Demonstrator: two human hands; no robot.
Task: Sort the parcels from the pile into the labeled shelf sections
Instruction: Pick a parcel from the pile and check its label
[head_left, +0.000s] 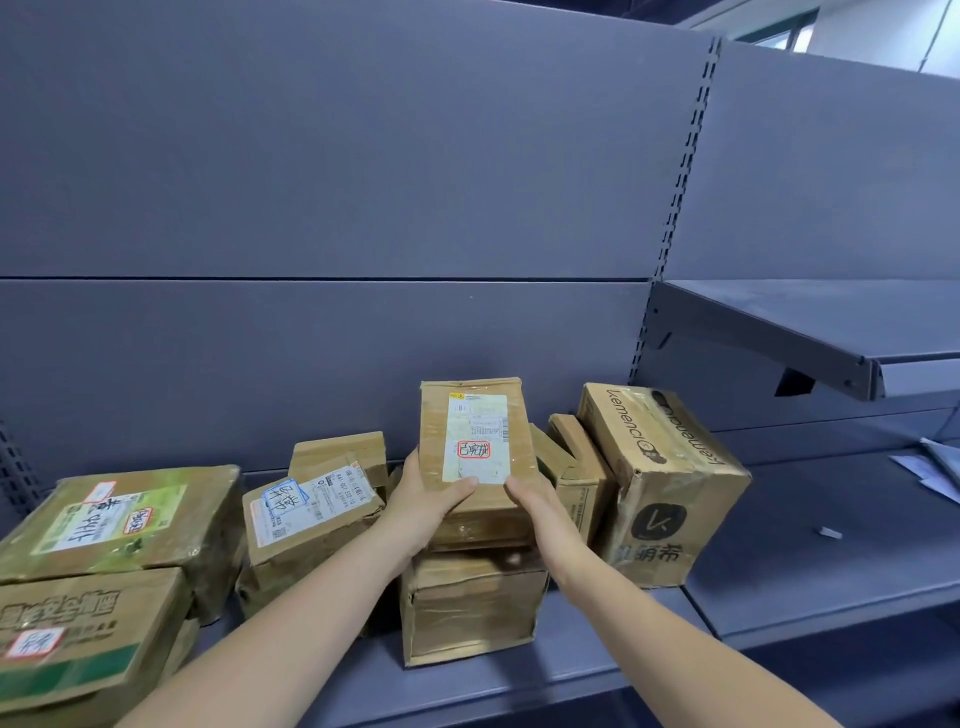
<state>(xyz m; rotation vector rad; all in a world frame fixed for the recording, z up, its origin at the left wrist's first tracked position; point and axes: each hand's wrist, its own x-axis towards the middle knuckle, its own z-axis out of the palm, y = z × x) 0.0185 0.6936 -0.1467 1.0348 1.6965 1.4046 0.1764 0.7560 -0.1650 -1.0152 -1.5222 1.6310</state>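
At the bottom of the frame a grey metal shelf (597, 670) runs across, carrying a pile of worn cardboard boxes. At lower left lie two green-printed cartons (119, 525), and just right of them a crumpled box with a blue-marked label (311, 514). In the centre, two bare forearms reach in from the bottom edge. The left hand (421, 499) and the right hand (540, 506) grip a taped brown parcel (475, 441) between them, thumbs curled onto its labelled top face, fingers wrapped under its near end. The parcel is tilted up toward the camera, its white label bearing a red-framed stamp, and it sits above a dented box (470, 608) standing on the shelf. Just right of the hands stands a larger Lemenci carton (660, 488), leaning. Behind everything rises a grey back panel (337, 182), and at centre right an upper shelf (810, 332) juts out.
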